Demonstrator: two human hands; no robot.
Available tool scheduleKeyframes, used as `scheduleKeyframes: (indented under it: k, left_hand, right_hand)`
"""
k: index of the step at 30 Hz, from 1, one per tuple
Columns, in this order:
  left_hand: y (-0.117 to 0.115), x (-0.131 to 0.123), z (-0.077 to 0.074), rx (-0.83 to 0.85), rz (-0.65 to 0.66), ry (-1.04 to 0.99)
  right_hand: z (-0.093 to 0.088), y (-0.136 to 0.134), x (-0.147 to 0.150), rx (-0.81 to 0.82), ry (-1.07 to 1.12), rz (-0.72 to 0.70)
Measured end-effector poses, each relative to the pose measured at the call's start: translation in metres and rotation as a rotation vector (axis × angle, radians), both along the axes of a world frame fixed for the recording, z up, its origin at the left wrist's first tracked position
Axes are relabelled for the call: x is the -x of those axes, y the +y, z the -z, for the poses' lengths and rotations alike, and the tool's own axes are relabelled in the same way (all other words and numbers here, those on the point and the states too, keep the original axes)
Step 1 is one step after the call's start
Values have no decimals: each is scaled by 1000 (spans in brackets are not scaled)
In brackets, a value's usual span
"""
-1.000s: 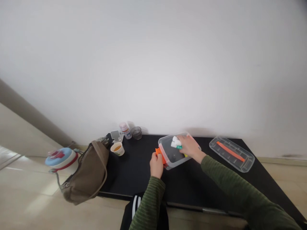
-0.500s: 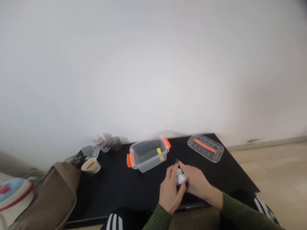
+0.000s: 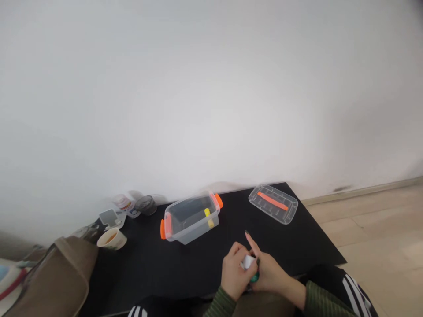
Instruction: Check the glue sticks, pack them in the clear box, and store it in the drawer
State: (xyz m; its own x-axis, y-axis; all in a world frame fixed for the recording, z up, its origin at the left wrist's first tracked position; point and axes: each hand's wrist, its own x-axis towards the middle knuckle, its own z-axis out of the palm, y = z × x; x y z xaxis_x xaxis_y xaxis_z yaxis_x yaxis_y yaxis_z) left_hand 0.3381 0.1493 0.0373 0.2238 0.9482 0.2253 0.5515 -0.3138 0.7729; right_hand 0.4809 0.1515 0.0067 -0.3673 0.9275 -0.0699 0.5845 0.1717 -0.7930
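Observation:
Close to the table's front edge, my left hand (image 3: 233, 272) is closed around a small white and green object (image 3: 248, 262). Its white part shows between the fingers, and a green part pokes out beneath; its kind is hard to make out. My right hand (image 3: 272, 276) cups the same object from the other side, its index finger raised and pointing away. Beyond the hands stands a clear plastic box (image 3: 194, 235) with orange latches, its top uncovered. Inside it, at the right end, is a yellow item (image 3: 209, 217). A clear lid (image 3: 288, 214) with an orange handle lies to the right.
At left on the black table (image 3: 148, 268) are a paper cup (image 3: 116, 240) with orange-brown contents, a white bottle (image 3: 124, 204), a dark round container (image 3: 146, 205) and a small clear case (image 3: 110, 217). A brown bag (image 3: 62, 277) sits at the left edge. Behind rises a white wall (image 3: 211, 97).
The view has shifted, so the table's things appear further left. My hands have come lower and nearer to me, and the object has turned, showing more green below. My right index finger has lifted away.

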Motion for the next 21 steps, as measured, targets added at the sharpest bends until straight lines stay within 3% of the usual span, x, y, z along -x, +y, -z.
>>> scheduleKeyframes:
  k: [3,5,7,10,11,13,15,18,21]
  left_hand:
    - [-6,-5,-2,-10,-164,-182]
    - [-8,7,-9,-4,-215,-223]
    - [-10,33,-22,-34,-320,-251]
    - [-14,82,-49,-176,-642,-302]
    - [-14,92,-56,-213,-620,-281]
    - [-11,97,-59,-208,-426,-166]
    - [-1,81,-44,-119,-239,19]
    - [28,44,2,-14,-262,249]
    - [59,19,48,-25,-231,397]
  right_hand:
    - [-8,-4,12,-81,-39,-28]
    - [-12,-8,13,-118,-87,-44]
    - [-12,-12,2,-70,-153,-70]
    - [-5,-11,-27,92,-132,-24]
    - [-3,-7,-36,111,-69,43]
    - [0,6,-46,91,53,189]
    - [2,24,-48,48,86,301]
    - [8,50,-40,47,-59,381]
    - [17,65,-30,8,-227,402]
